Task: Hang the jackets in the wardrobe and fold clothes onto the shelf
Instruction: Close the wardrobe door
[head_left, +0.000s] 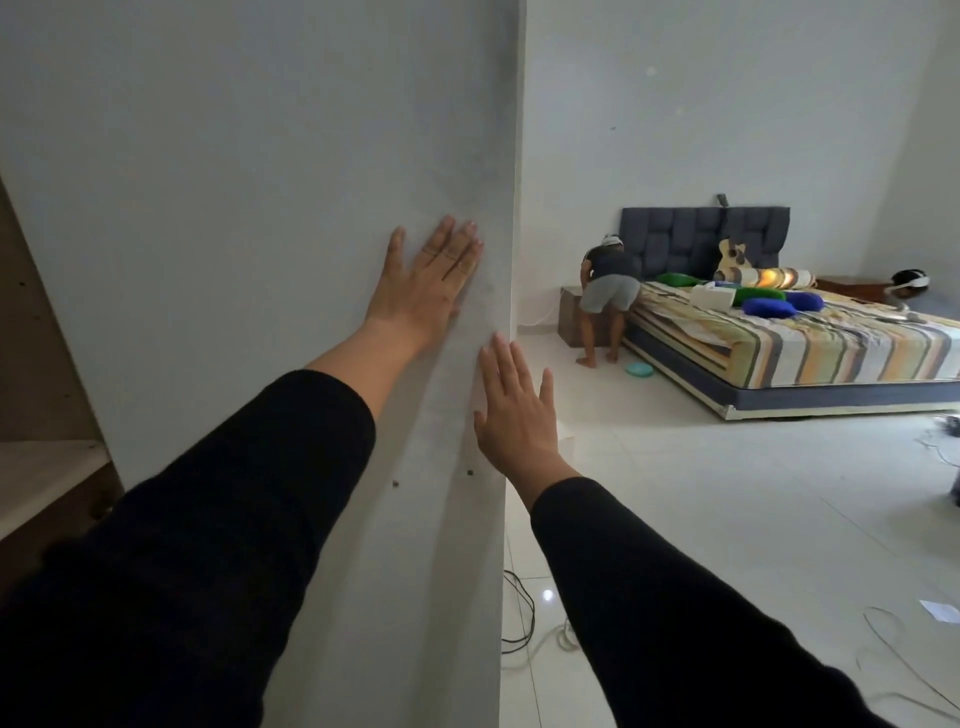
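I see the left hand (426, 280) laid flat on the white wardrobe door (260, 208), fingers straight and together. The right hand (517, 410) presses the door's outer edge lower down, fingers straight and slightly spread. Both arms wear black sleeves (218, 545). A wardrobe shelf (47, 467) shows at far left. I see no jackets or clothes. Behind, a person (608, 296) bends beside a striped bed (789, 338).

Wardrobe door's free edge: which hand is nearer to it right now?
Right. The right hand lies flat at the free edge of the wardrobe door, fingers straight. The left hand presses flat on the door face, higher and further in.
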